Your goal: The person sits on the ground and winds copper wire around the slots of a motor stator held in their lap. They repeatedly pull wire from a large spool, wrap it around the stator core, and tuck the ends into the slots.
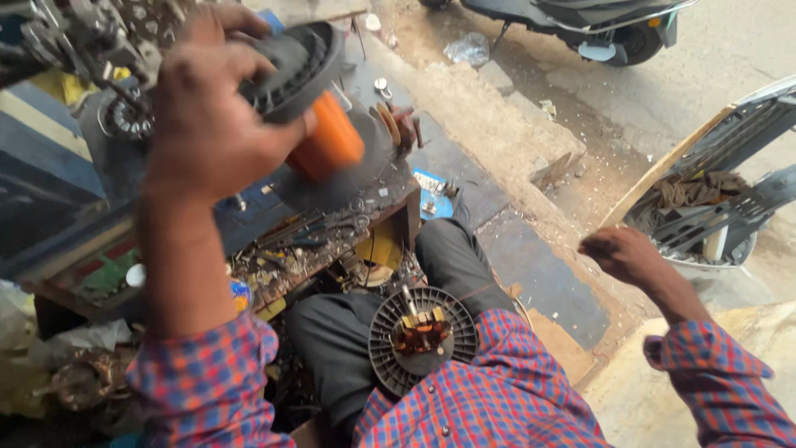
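Note:
My left hand (211, 112) is raised over the cluttered workbench (332, 224) and grips an orange spool (330, 139), its thumb across the top. Just behind the hand sits a dark ribbed round part (300, 62). My right hand (623, 253) hangs out to the right above the ground, fingers curled, and I cannot tell whether anything is in it. On my lap rests a black finned motor disc (423, 336) with copper windings and a short shaft at its centre. Both sleeves are red and blue checked.
Small tools, wires and scraps litter the bench edge. A wound coil (128, 120) lies at the back left. A metal bowl with grey fan blades (705, 216) stands at right. A parked scooter (597, 25) is at the top, beyond a concrete step.

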